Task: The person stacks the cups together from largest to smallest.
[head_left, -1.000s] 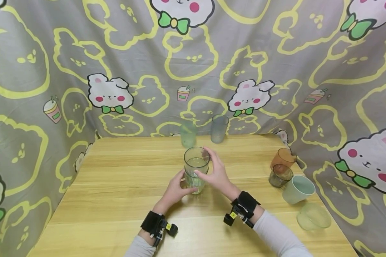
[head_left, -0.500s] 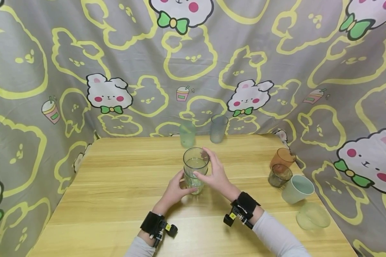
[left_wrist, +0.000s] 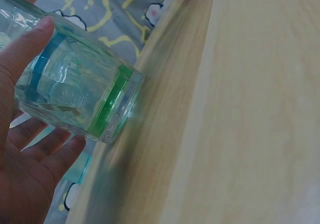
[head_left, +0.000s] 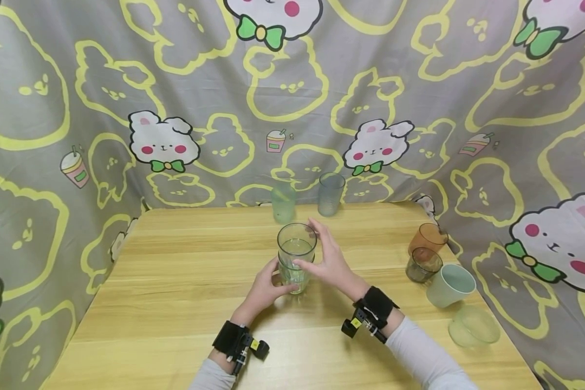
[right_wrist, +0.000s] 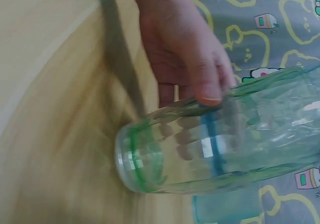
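Left hand (head_left: 265, 287), centre of the head frame, holds the lower glass (head_left: 292, 277) between thumb and fingers. Right hand (head_left: 333, 265), just right of it, grips the upper glass (head_left: 295, 247) with thumb and fingers apart across its wall. The 2 clear glasses are upright, the upper partly nested inside the lower. Contact between base and table cannot be confirmed.

Step in hand, as judged: joining or parting the nested pair; direction cannot be determined. Next move would call for a steady lower hold and a straight, gentle movement above, since close-fitting walls may bind.

Wood-grain table (head_left: 175, 309) occupies the lower frame, with sheen at lower centre. Along its right edge, near to far: pale yellow glass (head_left: 474, 327), pale green cup (head_left: 450, 287), smoky glass (head_left: 423, 271), orange glass (head_left: 426, 237). The last 2 overlap in view; contact unverified. At the far edge, above centre, 2 more stand apart: frosted green glass (head_left: 284, 203) and, to its right, blue-grey glass (head_left: 331, 195). Beyond, grey curtain (head_left: 214, 81) printed with yellow outlines and white rabbits covers 3 sides.
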The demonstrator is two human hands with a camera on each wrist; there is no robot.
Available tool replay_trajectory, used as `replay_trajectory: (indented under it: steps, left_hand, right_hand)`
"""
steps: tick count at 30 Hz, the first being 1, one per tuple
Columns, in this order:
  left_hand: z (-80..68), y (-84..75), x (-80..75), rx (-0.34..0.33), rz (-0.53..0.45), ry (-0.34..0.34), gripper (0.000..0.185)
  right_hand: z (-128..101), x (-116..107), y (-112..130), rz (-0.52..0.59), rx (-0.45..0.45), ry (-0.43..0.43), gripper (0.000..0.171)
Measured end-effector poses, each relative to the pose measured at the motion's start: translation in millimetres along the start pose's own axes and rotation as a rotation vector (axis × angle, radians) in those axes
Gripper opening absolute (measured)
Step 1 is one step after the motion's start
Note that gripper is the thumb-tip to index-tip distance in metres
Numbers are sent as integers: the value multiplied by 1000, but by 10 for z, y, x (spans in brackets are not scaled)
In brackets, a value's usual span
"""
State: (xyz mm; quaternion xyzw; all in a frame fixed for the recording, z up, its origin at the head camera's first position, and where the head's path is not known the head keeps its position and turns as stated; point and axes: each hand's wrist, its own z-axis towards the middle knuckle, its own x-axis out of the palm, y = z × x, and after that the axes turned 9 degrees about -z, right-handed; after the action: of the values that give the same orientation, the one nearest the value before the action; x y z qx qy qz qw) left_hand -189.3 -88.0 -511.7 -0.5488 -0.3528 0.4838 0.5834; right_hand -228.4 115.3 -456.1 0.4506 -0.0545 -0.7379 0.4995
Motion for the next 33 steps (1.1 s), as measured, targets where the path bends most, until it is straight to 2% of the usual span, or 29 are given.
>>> replay_trajectory:
  steps: [4, 8, 12, 15, 19, 23, 27, 33]
  left_hand:
    - [2, -16, -11, -16, 0, 3, 84]
    - [10, -13, -22, -18, -4, 8, 84]
    - [8, -1, -26, -15, -6, 15, 85]
    - [13, 35, -20, -12, -15, 17, 85]
    - [54, 222, 5, -22, -21, -12, 87]
    - [82, 375, 11, -18, -24, -36, 89]
    - [86, 413, 0, 16, -29, -34, 87]
    - [74, 411, 5, 43, -23, -33, 86]
  right_hand:
    - [116, -52, -28, 57, -77, -72, 94]
    - [287, -227, 139, 118, -158, -154, 84]
    - [413, -379, 239, 126, -150, -201, 78]
    - [468, -354, 31, 127, -100, -230, 78]
    - [537, -311, -283, 104, -15, -266, 79]
    - [616, -322, -477, 42, 86, -307, 74]
    - [687, -324, -671, -4, 195, -335, 72]
    - [741, -258, -957, -41, 317, -323, 78]
